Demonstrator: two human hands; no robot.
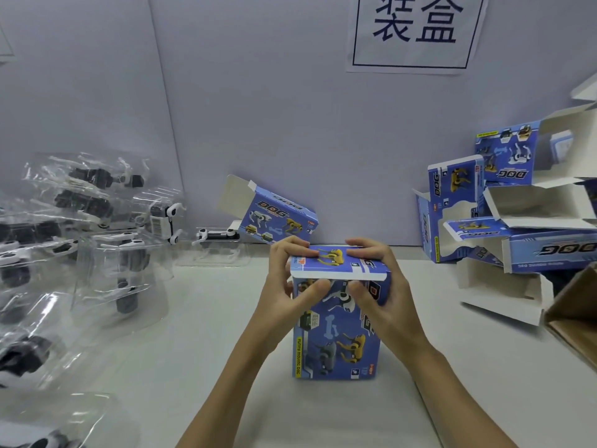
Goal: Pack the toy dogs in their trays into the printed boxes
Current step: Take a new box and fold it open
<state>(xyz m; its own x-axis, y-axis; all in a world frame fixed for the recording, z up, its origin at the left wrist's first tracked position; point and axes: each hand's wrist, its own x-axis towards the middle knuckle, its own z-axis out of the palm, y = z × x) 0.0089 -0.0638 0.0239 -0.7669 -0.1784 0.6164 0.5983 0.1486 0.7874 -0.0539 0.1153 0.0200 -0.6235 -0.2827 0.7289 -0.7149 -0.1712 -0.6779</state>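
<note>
A blue printed box (336, 331) stands upright on the white table (206, 334), directly in front of the person and between both forearms. Its top flap (336, 265) is folded almost flat over the opening. The left hand (287, 286) grips the box's upper left corner, fingers curled over the flap and thumb pressed against the front face just under the flap's edge. The right hand (384, 286) mirrors it on the upper right corner, fingers on top, thumb on the front. Whether a tray sits inside cannot be told.

To the left, a loose heap of clear plastic trays with toy dogs (97, 221) spreads over the table, well apart from the hands. To the right, a brown carton edge (575, 318) juts in, and behind it lies a pile of open printed boxes (504, 221). Farther back, just beyond the held box, another open box (274, 215) leans against the wall, with one white toy dog in its tray (216, 236) beside it. A paper sign (416, 30) hangs on the wall above.
</note>
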